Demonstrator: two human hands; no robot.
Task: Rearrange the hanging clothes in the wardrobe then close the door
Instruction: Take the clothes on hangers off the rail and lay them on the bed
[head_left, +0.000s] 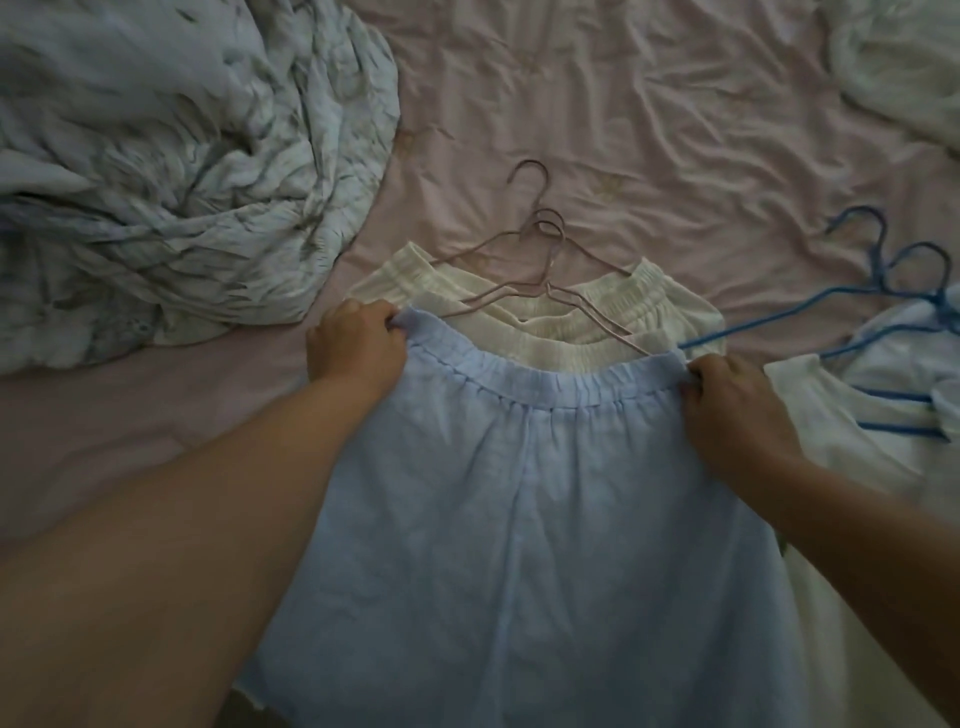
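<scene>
Bed (649, 104), pink wrinkled sheet, fills the frame. A crumpled pale blue-grey duvet (171, 171) sits upper left; a white cloth heap (904, 67) is cut off at upper right.

Pale blue skirt (519, 519): largest garment, lower centre, lying flat on the bed. Its elastic waistband (545, 382) runs left to right across mid-frame, and the body falls toward the bottom edge. Long axis of the waistband is horizontal in the picture, square to both forearms.

Cream garments (582, 312): stacked just above the skirt's waistband, partly overlapped by it, with thin pinkish wire hangers (540, 249) on them, hooks pointing to the top of the frame.

White garments (831, 415) on blue hangers (893, 291): right edge of frame, just beside the skirt.

Left hand (356, 345): fingers curled, pinching the waistband's left corner. Right hand (732, 400): fingers curled, pinching the right corner. Each holds one end; neither is nearer the middle.

Judgement: the wire hangers lie directly beyond the waistband, between the two hands and a little closer to the left one. Hanging the skirt calls for freeing one hand to reach up-frame. Wardrobe and door not in view.
</scene>
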